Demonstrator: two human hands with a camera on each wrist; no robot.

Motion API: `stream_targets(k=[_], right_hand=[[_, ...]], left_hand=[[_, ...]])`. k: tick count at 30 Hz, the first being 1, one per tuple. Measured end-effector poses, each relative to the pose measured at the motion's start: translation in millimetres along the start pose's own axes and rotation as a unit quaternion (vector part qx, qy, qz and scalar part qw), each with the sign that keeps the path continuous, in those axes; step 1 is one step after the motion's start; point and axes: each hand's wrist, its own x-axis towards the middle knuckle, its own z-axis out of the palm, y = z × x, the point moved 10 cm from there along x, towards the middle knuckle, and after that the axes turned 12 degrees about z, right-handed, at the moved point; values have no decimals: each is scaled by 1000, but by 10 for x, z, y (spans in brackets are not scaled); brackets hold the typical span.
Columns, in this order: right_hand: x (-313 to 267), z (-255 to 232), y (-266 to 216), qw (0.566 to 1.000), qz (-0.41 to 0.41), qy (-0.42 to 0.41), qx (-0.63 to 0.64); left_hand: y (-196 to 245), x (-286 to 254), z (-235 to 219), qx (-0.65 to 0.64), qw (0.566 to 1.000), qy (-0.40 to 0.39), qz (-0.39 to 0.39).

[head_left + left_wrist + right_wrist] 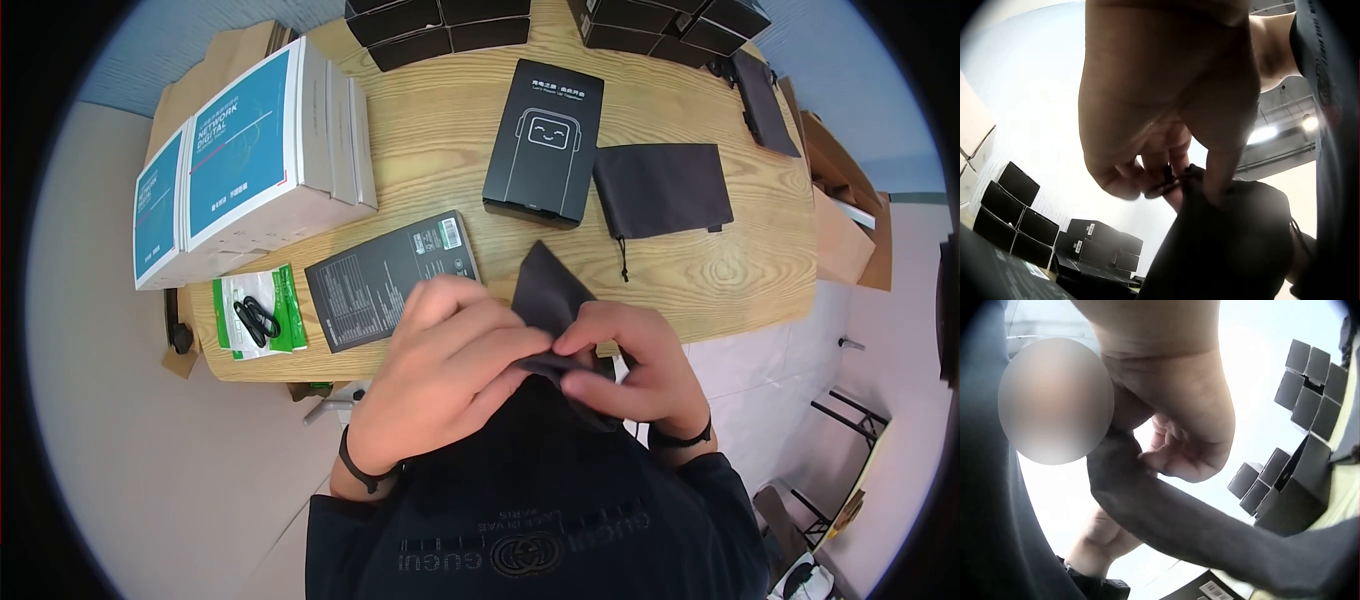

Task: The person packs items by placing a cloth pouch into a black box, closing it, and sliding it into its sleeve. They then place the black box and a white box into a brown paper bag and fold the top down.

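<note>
A dark cloth pouch (pixel 548 290) is held between both hands close to the chest, over the table's front edge. My left hand (pixel 448 365) pinches its gathered top edge from the left; in the left wrist view the pouch (pixel 1222 244) hangs below the left hand (pixel 1166 94), with a cord by the fingertips. From the other side my right hand (pixel 640 365) grips the cloth between thumb and fingers. The right wrist view shows the pouch (pixel 1197 519) stretching away beneath the right hand (pixel 1179 419). What the pouch contains is hidden.
A black box with a smiling face (pixel 540 145) and a flat dark pouch (pixel 665 190) lie ahead. Left are a grey box (pixel 385 285), a bagged cable (pixel 257 318) and white-and-blue boxes (pixel 245 140). Black boxes (pixel 440 30) line the back; another pouch (pixel 762 105) lies far right.
</note>
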Motion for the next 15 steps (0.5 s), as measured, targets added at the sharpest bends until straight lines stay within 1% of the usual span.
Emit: stream_targets(k=[1,2,3,4,5,6,7,8,9,10,11,12,13,14,15], right_hand=[[-12,-15,-108,1000,-23,-6,11],[-31,-45,-159,1000,-24,-5,9],[-91,-68,-276,996,-62,8,-62],[-153,-81,-382,986,-99,21,-132],[-188,-91,-412,976,-101,25,-190],[-223,-131,-362,976,-100,25,-191],[-285,-240,-335,982,-133,47,-125],[-339,-339,-306,982,-166,70,-59],[-395,-424,-253,973,-180,114,94],[-423,-355,-291,972,-182,115,91],[-463,-457,-215,948,-161,157,226],[-504,-546,-80,903,-137,197,357],[-564,-577,62,895,-139,209,370],[-571,-586,80,895,-138,209,370],[-563,-599,135,891,-121,219,379]], left_hand=[[13,1,1,0,1000,0,2],[47,-6,-94,19,999,47,8],[77,-20,-189,38,995,93,12],[83,2,-189,38,995,94,12],[102,46,-181,0,995,102,22],[130,82,-163,-38,993,109,32],[160,115,-129,-39,993,109,34],[62,141,-62,-129,984,119,-19],[-38,145,4,-216,965,127,-71],[-73,129,21,-216,966,128,-68],[-105,94,194,-197,977,55,-57],[-129,52,376,-178,983,-19,-46],[-135,29,415,-188,981,3,-41],[-138,-14,424,-189,981,3,-41],[-174,-67,485,-221,972,-24,-73]])
